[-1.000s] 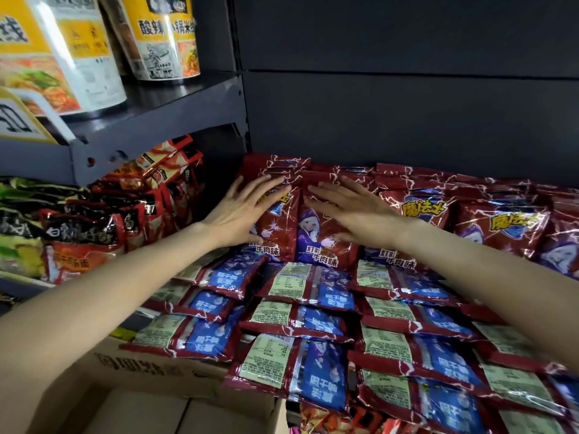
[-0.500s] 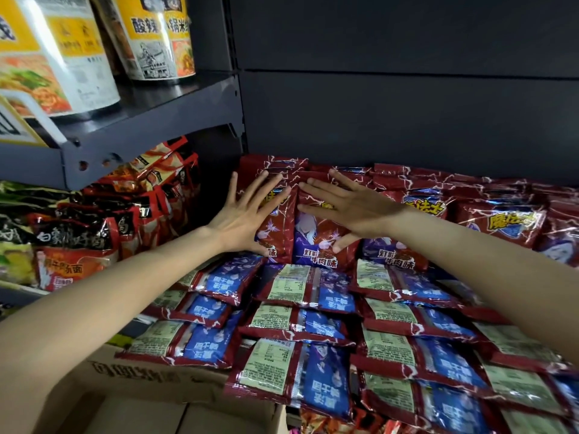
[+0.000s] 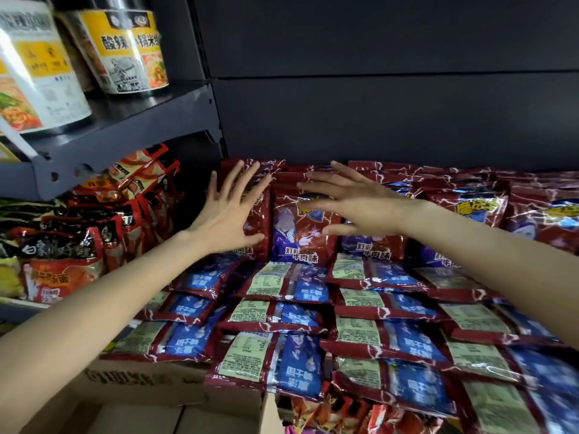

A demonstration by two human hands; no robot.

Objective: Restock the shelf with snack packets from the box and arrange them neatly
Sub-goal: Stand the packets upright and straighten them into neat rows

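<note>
1. Two bare hands reach to the middle of the frame; the left hand (image 3: 230, 214) has its fingers spread and straight, its grip released, held flat at the leftmost upright red packet (image 3: 258, 220); whether it touches cannot be told.
2. The right hand (image 3: 351, 203) is also released, fingers straight and pointing left, over the top of the second upright packet (image 3: 302, 236); contact cannot be told there either.
3. Upright packets stand in a row along the dark back panel (image 3: 376, 114), from centre to the right edge; about six fronts show, some partly hidden by the right arm; more stand behind them, too packed to count.
4. Flat packets (image 3: 282, 308) lie back side up in front of the row, overlapping in about four columns of three to four rows each; the right edge is blurred, so the count is rough.
5. One cardboard box (image 3: 147, 393) sits at the lower left, open, its flap touching the nearest flat packets.
6. At the upper left a grey shelf (image 3: 125, 142) carries two large noodle tubs (image 3: 125, 51).
7. Below that shelf, at the left, red and black noodle bags (image 3: 62, 249) stand in rows, too crowded to count.
</note>
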